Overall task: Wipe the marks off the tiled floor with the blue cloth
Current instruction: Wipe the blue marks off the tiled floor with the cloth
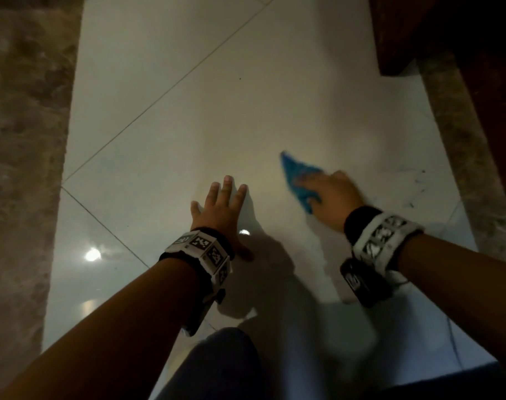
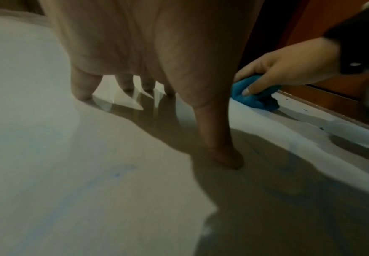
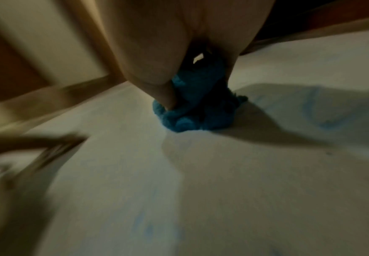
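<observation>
Pale tiled floor (image 1: 205,116), faint blue marks (image 1: 413,186) near right edge by brown stone border (image 1: 459,145). Left hand (image 1: 220,209) splayed flat on tile. Right hand (image 1: 332,194) gripping bunched blue cloth (image 1: 296,176), pressed down mid-floor.

Two hands, left hand (image 1: 221,207) and right hand (image 1: 334,194), one blue cloth (image 1: 299,176), two wrist bands, one knee (image 1: 217,362), several dark marks (image 1: 416,186).

Head view looks down; wrist views skim tiled floor (image 1: 188,125) close.
</observation>
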`<state>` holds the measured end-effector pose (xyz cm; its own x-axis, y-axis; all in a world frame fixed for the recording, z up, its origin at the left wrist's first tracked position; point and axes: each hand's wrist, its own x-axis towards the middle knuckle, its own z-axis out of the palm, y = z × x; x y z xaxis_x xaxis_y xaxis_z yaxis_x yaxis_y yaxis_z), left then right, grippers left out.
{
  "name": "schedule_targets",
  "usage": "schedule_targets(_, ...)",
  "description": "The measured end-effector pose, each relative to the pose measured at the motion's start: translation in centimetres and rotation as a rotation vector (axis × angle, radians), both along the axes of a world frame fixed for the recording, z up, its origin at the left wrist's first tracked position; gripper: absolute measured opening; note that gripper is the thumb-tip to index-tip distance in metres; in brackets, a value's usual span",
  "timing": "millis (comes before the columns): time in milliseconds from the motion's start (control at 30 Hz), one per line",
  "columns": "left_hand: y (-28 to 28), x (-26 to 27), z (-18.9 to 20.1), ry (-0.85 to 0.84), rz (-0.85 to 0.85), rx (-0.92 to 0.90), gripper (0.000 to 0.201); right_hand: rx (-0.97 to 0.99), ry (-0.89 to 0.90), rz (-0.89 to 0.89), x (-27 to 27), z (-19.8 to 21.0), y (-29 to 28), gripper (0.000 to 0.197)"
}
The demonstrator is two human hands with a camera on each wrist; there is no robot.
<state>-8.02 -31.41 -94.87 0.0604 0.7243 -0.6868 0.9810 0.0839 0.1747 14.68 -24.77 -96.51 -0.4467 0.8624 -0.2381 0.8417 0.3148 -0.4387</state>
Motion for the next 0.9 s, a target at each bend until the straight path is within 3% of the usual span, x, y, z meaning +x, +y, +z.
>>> schedule_targets(67, 0.1, 0.0, 0.0, 0.003, 0.007, -0.001, 0.14, -0.048, -0.017, 0.176, 0.4, -0.4, -0.3, 0.049)
schedule_targets(100, 0.2, 0.1, -0.1, 0.006, 0.005, -0.002, 0.141, -0.031, -0.012, 0.162, 1.0, -0.4, 0.9, 0.048)
schedule_targets(200, 0.3, 0.2, 0.0, 0.013, 0.003, -0.015, 0.141, 0.001, -0.103, -0.258, 2.9, -0.5, 5.1, 0.047)
schedule_targets(267, 0.3, 0.2, 0.1, 0.013, 0.009, -0.026, 0.142, -0.081, -0.2, -0.372, 2.6, -0.3, 5.3, 0.049)
schedule_targets(367, 0.2, 0.3, 0.3, 0.005, 0.019, -0.033, 0.142, -0.074, -0.282, -0.106, 0.3, 0.6, 1.3, 0.052)
schedule_targets(433, 0.2, 0.3, 0.3, -0.001, 0.029, -0.031, 0.143, -0.067, -0.23, 0.09, 0.3, 1.1, -0.7, 0.052)
schedule_targets(500, 0.3, 0.3, 0.3, -0.001, 0.026, -0.03, 0.143, -0.087, -0.123, 0.145, 1.6, 1.0, -0.2, 0.05)
schedule_targets(600, 0.3, 0.3, 0.2, 0.007, 0.018, -0.02, 0.143, -0.077, 0.058, -0.202, 3.1, 1.0, 2.6, 0.047)
schedule_targets(700, 0.3, 0.3, 0.1, 0.007, 0.018, -0.013, 0.143, -0.009, -0.105, -0.378, 1.5, 1.0, 1.9, 0.045)
schedule_targets(767, 0.3, 0.3, 0.2, 0.008, 0.018, -0.019, 0.142, -0.026, -0.115, -0.247, -0.9, 1.4, -0.6, 0.044)
schedule_targets(900, 0.4, 0.5, 0.4, 0.023, 0.012, -0.033, 0.143, -0.144, -0.137, 0.275, -2.4, 2.5, -3.7, 0.045)
